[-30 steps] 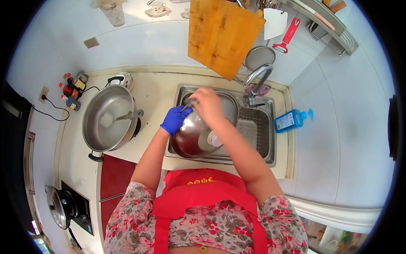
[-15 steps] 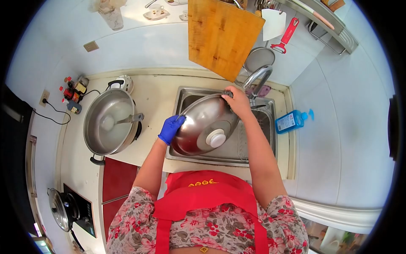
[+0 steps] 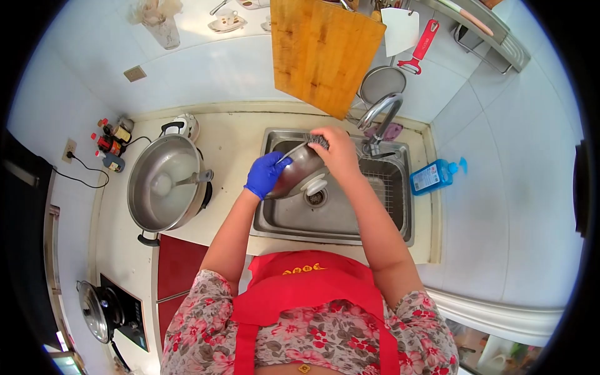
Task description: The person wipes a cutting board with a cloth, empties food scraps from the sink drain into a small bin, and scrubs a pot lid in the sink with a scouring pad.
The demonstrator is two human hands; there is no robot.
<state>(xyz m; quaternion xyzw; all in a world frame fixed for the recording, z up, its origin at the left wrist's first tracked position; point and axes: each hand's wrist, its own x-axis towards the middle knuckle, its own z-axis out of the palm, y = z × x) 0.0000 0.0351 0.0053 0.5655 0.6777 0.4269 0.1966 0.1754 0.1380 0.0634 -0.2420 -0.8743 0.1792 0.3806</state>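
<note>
Over the sink (image 3: pixel 325 226) a shiny metal pot lid (image 3: pixel 299 174) with a white knob (image 3: pixel 315 185) is held steeply tilted. My left hand (image 3: pixel 265 175), in a blue glove, is closed on the lid's left rim. My bare right hand (image 3: pixel 339 152) pinches a steel wool scrubber (image 3: pixel 318 140) and presses it to the lid's upper edge. Part of the lid is hidden behind my right hand and wrist.
A large metal pan (image 3: pixel 164 181) with whitish liquid and a ladle (image 3: pixel 194 177) stands on the left counter. The faucet (image 3: pixel 384 119) rises behind the sink. A blue soap bottle (image 3: pixel 431 177) is to the right. A wooden cutting board (image 3: pixel 325 56) hangs behind.
The lid has been tipped steeper and now shows as a narrower shape, baring the sink drain. Both hands have shifted, the right one leftward along the rim with the scrubber.
</note>
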